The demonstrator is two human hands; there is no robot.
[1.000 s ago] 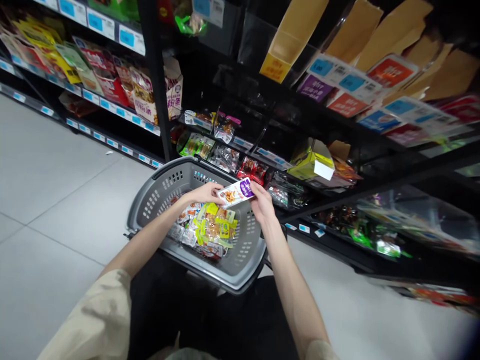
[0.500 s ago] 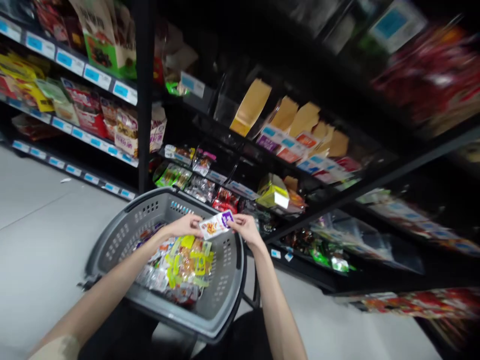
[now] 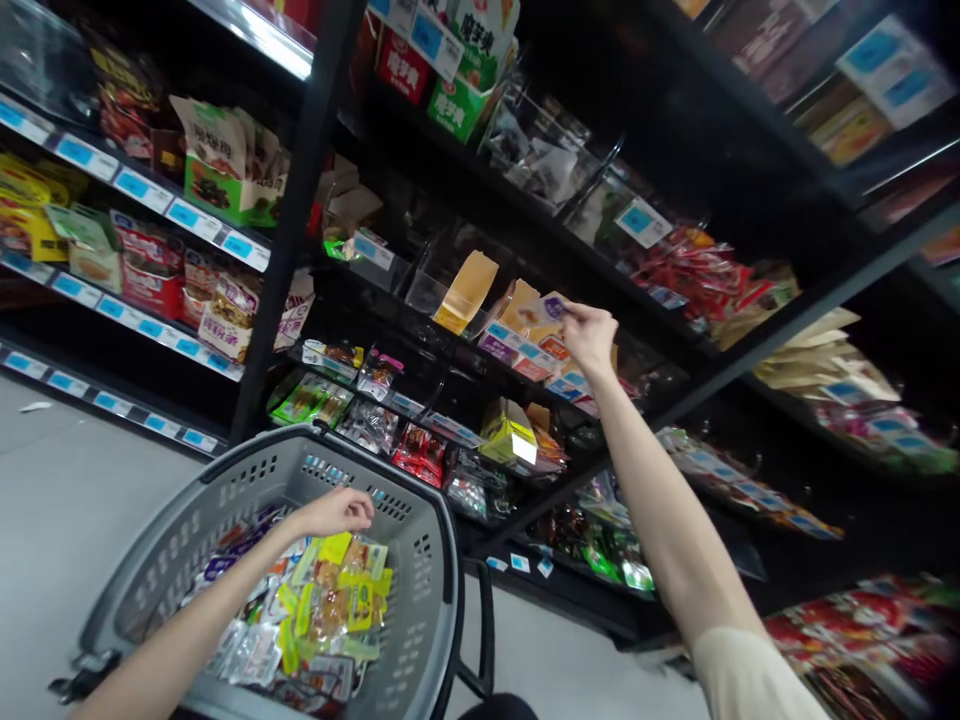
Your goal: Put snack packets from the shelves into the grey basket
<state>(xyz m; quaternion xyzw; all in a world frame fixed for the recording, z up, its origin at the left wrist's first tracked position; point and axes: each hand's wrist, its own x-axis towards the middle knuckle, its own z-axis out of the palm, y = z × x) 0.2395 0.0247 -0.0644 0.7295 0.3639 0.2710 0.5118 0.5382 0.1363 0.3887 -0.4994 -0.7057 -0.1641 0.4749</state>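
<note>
My right hand is raised to the shelf and pinches a small white and purple snack packet in front of the row of price tags and brown card dividers. My left hand hovers with curled fingers over the grey shopping basket, just above the pile of yellow and clear snack packets inside it. Nothing shows in the left hand's fingers.
Black store shelves fill the view, with bagged snacks at left and loose small packets in bins right behind the basket. A yellow box sits on the middle shelf. Grey tiled floor lies at left.
My right hand has lifted the packet from above the basket up to the shelf tags. My left hand let go of it and stayed over the basket. The view tilted upward.
</note>
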